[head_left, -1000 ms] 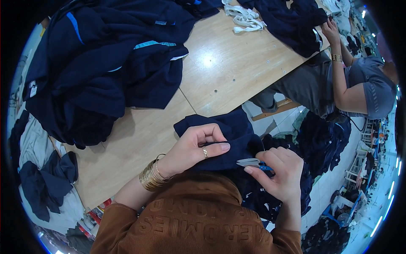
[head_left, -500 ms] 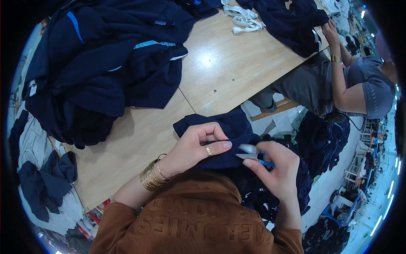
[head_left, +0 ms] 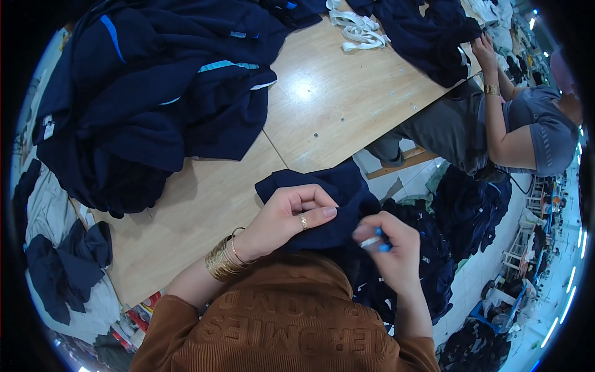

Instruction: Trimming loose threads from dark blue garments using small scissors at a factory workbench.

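A navy fabric piece (head_left: 347, 186) rests at the table's near edge and hangs partly over it. My left hand (head_left: 300, 211) pinches its near part between thumb and fingers, with the fingertips partly hidden by the cloth. Just right of the fabric, apart from the left hand, my right hand (head_left: 400, 248) is closed around small thread snips (head_left: 370, 243) with blue handles. The snips' blades look blurred and foreshortened, so I cannot tell whether they are spread.
A big heap of navy garments (head_left: 142, 118) covers the left of the wooden table (head_left: 211, 242). White straps (head_left: 362, 34) lie at the far side. To the right, a seated person (head_left: 533, 130) handles a dark garment (head_left: 415, 37). More dark garments (head_left: 474, 211) are piled on the floor.
My right hand has turned and drawn slightly down and left, swinging the snips' blades away from the fabric. My left hand keeps its pinch in nearly the same place.
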A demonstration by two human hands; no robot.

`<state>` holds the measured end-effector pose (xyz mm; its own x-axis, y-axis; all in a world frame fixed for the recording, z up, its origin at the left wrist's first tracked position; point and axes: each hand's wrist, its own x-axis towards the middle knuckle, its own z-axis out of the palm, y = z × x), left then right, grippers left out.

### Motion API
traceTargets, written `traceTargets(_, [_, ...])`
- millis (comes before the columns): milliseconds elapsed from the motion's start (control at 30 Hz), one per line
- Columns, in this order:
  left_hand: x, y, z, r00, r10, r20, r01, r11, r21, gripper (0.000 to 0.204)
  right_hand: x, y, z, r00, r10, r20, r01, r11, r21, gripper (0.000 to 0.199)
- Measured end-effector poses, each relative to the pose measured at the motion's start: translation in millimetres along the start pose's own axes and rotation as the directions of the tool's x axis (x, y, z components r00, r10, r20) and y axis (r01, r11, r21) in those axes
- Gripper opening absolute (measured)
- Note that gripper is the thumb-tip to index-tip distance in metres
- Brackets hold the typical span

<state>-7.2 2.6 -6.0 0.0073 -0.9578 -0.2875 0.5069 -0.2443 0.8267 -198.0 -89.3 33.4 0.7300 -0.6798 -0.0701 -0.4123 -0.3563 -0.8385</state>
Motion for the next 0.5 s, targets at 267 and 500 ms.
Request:
traceTargets(267, [0, -1, -2, 0.995, -0.006, 0.096, 0.006, 1.000, -0.007, 0.017, 17, -9, 7, 0.987, -0.154, -0.048, 0.145, 0.976, -0.160, 0.027])
traceTargets(500, [-5, 0, -9, 0.989, -0.068, 0.132, 0.071, 0.997, -0.023, 0.018, 32, 1, 2, 0.935, -0.055, -0.350, 0.005, 0.990, -0.140, 0.023])
